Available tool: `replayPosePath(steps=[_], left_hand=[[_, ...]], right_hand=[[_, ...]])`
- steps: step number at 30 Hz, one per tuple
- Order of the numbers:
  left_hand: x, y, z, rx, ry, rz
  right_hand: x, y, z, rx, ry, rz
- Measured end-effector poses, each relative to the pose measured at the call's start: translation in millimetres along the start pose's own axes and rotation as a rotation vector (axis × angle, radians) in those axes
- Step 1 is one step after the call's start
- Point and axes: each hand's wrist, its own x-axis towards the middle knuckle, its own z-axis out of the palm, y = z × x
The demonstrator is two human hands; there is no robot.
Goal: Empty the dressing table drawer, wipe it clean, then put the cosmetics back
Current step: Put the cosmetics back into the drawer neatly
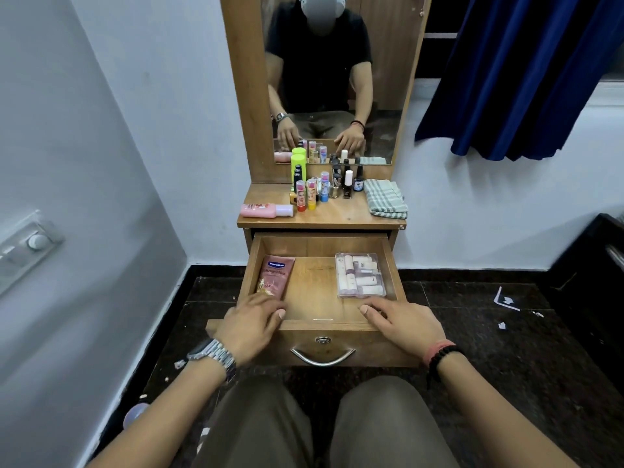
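You had both hands over the open drawer's (pixel 322 327) front edge, your left hand (pixel 251 320) loosely open touching the pink tube (pixel 275 276) along the left wall, your right hand (pixel 403 324) flat and empty near the clear case (pixel 360 275), seemingly to refill it.

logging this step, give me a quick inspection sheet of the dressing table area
surface: tabletop holds upright bottles, a pink bottle lying down and a folded checked cloth
job's things: drawer open; pink tube at left, clear case at right
clutter: paper scraps on floor
grippers: left hand fingers on the tube's end; right hand flat on drawer front
cables: nothing seen
surroundings: mirror, blue curtain
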Motion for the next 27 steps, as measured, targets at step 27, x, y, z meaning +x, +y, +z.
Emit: replayPosePath(steps=[27], left_hand=[[-7,7,13,0.26,0.379,0.104]], right_hand=[[224,-176,-40,-0.15,0.198,-0.219]])
